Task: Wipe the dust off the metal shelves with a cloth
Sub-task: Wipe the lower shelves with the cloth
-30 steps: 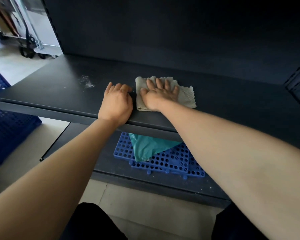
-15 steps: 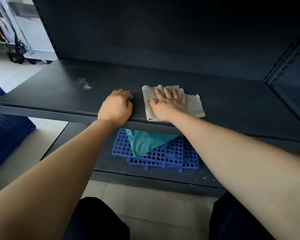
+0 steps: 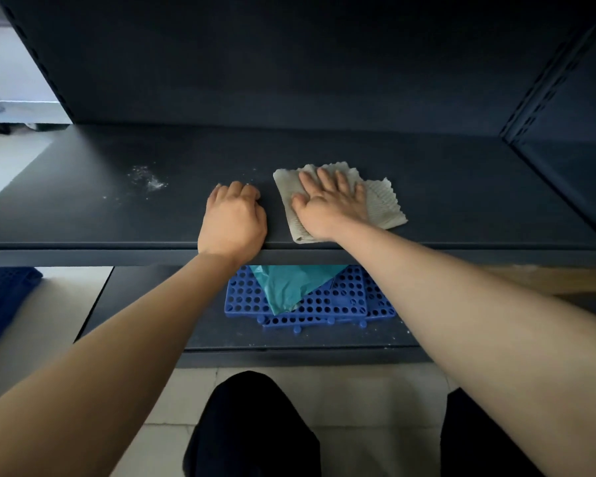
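Observation:
A dark metal shelf [image 3: 444, 187] runs across the view at chest height. A beige ribbed cloth [image 3: 382, 208] lies flat on it near the front edge. My right hand [image 3: 327, 204] presses flat on the cloth with fingers spread, covering its left and middle part. My left hand [image 3: 233, 222] rests just left of the cloth on the shelf's front edge, fingers curled into a loose fist, holding nothing. A patch of white dust [image 3: 148, 180] sits on the shelf left of my left hand.
A lower shelf [image 3: 152, 311] holds blue perforated plastic mats [image 3: 344, 304] with a teal sheet [image 3: 289, 284] on top. A slotted upright [image 3: 544, 94] bounds the shelf at the right. A blue crate [image 3: 4, 294] stands on the floor at left. My knees are below.
The cloth under my right hand slid right and back toward the shelf's front edge. My left hand curled into a fist and stayed at the edge. The view turned right.

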`<state>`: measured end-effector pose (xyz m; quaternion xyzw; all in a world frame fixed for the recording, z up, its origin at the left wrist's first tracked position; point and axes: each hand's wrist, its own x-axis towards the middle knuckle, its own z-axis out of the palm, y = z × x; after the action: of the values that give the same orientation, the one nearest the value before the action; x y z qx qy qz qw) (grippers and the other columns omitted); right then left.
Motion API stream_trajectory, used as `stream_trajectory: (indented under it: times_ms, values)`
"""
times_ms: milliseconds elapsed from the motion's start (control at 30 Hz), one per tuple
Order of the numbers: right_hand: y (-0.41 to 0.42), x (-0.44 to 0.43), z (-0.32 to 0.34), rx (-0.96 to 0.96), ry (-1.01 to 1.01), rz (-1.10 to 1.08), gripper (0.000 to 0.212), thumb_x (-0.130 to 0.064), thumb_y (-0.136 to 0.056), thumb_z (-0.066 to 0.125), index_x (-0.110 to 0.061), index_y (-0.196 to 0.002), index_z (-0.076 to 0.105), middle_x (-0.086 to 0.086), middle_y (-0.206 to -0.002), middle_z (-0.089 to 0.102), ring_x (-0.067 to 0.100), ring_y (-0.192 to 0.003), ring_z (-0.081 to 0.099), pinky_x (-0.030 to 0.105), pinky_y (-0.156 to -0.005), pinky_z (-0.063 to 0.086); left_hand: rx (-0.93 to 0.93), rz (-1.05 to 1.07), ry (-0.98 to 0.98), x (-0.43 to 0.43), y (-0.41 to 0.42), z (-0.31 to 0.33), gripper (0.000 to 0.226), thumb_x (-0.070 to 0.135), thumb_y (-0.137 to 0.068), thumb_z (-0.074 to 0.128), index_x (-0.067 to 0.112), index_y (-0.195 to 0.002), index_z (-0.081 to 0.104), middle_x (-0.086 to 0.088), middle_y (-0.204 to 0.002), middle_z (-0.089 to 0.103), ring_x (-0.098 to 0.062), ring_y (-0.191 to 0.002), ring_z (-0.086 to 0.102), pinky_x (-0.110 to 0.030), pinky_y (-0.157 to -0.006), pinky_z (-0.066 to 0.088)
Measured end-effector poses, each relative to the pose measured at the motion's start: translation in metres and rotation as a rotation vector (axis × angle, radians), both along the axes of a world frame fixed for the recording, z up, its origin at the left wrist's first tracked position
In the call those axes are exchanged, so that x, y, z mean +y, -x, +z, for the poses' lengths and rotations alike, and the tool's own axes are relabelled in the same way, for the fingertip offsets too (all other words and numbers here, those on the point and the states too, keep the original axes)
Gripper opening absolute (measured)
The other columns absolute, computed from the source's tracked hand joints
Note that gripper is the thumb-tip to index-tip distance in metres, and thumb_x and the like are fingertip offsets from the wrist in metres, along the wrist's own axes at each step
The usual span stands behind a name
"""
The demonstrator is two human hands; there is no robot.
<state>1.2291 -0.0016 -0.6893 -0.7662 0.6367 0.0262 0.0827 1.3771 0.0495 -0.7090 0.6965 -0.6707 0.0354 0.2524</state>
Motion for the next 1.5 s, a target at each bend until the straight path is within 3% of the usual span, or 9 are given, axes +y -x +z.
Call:
stream_trajectory:
  times_ms: [167, 400, 600, 1133, 1500]
  values:
    - [-0.004, -0.001, -0.001, -0.021, 0.005, -0.043, 0.058, -0.050, -0.098, 0.013, -0.037, -0.152, -0.001, -0.006, -0.161, -0.009, 0.023, -0.148, -0.010, 0.054, -0.116, -0.005, -0.228, -0.026, -0.088, -0.008, 0.005, 0.007, 0.033, 0.013, -0.085, 0.039, -0.004, -0.106, 0.057, -0.025, -0.109, 0.057, -0.042, -0.104, 0.050, -0.046, -0.108, 0.024]
    - [0.006, 0.001, 0.000, -0.065, 0.004, -0.049, 0.059, -0.052, -0.097, 0.014, -0.037, -0.152, 0.001, -0.007, -0.162, -0.008, 0.022, -0.148, -0.009, 0.051, -0.117, -0.005, -0.231, -0.051, -0.084, -0.012, 0.007, 0.007, 0.033, 0.013, -0.084, 0.042, -0.004, -0.108, 0.056, -0.025, -0.112, 0.056, -0.043, -0.104, 0.049, -0.048, -0.108, 0.024]
    - [0.020, 0.001, -0.003, -0.054, 0.017, -0.109, 0.060, -0.055, -0.096, 0.013, -0.037, -0.153, 0.003, -0.006, -0.162, -0.005, 0.023, -0.148, -0.007, 0.052, -0.117, -0.002, -0.338, -0.101, -0.042, -0.017, 0.013, 0.008, 0.038, 0.019, -0.080, 0.035, -0.008, -0.088, 0.060, -0.030, -0.094, 0.061, -0.046, -0.089, 0.056, -0.052, -0.104, 0.030]
    - [-0.025, -0.032, -0.005, -0.003, 0.015, -0.012, 0.058, -0.047, -0.097, 0.011, -0.035, -0.153, 0.000, -0.005, -0.162, -0.006, 0.028, -0.147, -0.009, 0.056, -0.115, -0.004, -0.135, -0.059, 0.070, -0.013, -0.014, 0.000, 0.048, 0.019, -0.077, 0.026, 0.002, -0.101, 0.063, -0.019, -0.099, 0.063, -0.038, -0.097, 0.056, -0.046, -0.110, 0.024]
    - [-0.073, -0.071, -0.006, -0.044, 0.018, 0.244, 0.056, -0.045, -0.097, 0.011, -0.038, -0.152, 0.004, -0.008, -0.162, -0.005, 0.026, -0.148, -0.009, 0.054, -0.115, -0.005, 0.080, 0.167, 0.153, -0.009, -0.022, 0.001, 0.034, 0.009, -0.076, 0.036, 0.001, -0.094, 0.064, -0.019, -0.093, 0.063, -0.038, -0.092, 0.054, -0.047, -0.098, 0.039]
